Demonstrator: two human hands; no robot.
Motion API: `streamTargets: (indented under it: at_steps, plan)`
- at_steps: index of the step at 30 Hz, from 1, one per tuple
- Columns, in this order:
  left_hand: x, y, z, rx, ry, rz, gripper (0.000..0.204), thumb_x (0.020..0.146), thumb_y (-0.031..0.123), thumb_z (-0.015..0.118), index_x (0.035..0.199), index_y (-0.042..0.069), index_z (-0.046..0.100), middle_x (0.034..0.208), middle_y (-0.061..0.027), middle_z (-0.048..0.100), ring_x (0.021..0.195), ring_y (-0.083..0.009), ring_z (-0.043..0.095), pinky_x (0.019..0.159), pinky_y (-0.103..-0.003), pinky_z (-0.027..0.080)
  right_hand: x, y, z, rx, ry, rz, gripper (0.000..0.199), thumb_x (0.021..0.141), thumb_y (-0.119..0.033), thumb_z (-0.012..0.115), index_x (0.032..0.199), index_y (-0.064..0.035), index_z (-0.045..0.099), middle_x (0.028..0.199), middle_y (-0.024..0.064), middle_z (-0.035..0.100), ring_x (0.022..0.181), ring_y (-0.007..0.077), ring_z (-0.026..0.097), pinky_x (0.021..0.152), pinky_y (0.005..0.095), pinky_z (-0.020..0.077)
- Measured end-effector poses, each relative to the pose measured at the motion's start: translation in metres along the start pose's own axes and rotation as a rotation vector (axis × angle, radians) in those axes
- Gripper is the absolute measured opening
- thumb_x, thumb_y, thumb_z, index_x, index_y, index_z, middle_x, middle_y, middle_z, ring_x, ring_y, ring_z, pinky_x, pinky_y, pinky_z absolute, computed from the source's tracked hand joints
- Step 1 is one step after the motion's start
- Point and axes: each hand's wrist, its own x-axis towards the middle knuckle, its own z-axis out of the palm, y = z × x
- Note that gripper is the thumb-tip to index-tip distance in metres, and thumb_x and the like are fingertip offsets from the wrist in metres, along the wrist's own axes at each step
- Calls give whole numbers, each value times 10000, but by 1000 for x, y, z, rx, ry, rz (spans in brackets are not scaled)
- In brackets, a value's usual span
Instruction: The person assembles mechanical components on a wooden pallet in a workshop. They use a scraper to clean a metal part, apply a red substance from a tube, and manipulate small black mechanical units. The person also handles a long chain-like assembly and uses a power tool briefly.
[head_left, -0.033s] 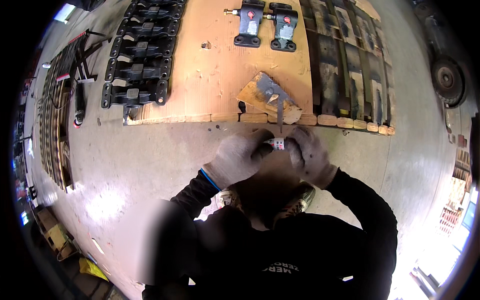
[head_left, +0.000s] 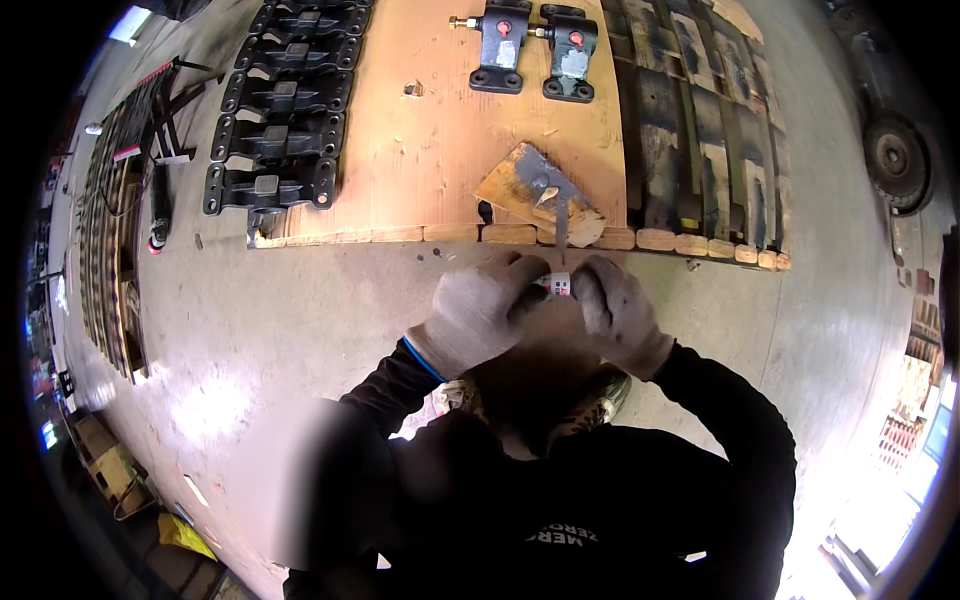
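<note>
Between left hand (head_left: 480, 308) and right hand (head_left: 622, 312), both curled closed on it: small white-and-red piece (head_left: 560, 284), probably light, best pinched endwise.

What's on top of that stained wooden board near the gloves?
On the board: a narrow dark strip overhanging its edge, and a small pale lump. What they cover can't be seen.

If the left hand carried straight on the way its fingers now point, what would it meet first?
The left hand would first meet the small white-and-red labelled item at its fingers, then likely the right hand beyond; exact depth is unclear.
</note>
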Motion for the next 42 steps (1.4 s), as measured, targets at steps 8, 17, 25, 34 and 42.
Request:
streamTargets:
  at_steps: [8,17,25,34,42]
  plan:
    - [-14,-16,0,-536,-387,-341,243,920,97,598,1142,13,646,902,-110,677,812,-250,658,746,-342,527,-10,-9,-2,-285,-67,-288,165,980,-165,586,900,-20,593,777,161,582,703,320,582,638,412,447]
    - [-22,-17,30,67,-103,68,209,867,66,626,1071,28,643,909,-137,683,807,-321,673,700,-408,526,-34,15,25,26,-104,166,150,990,-147,532,931,-19,582,824,183,585,761,386,579,684,451,458]
    - [-25,-23,31,-249,-232,-185,192,951,189,622,1050,29,657,906,-161,705,862,-375,685,735,-434,541,-28,7,22,2,-74,118,217,1012,-167,501,898,-23,618,768,168,600,727,391,589,667,447,473]
    - [-21,-11,27,-365,-364,-269,218,947,112,622,1138,18,665,951,-186,699,866,-294,695,774,-393,553,-38,10,22,-192,22,-17,151,972,-117,543,894,-24,633,755,216,643,727,446,640,641,522,499]
    - [-19,-4,41,189,-328,52,229,854,77,620,1078,46,656,969,-174,698,932,-364,679,778,-451,546,-64,51,53,-360,0,120,143,1002,-125,478,900,-26,489,842,236,648,797,460,637,646,503,490]
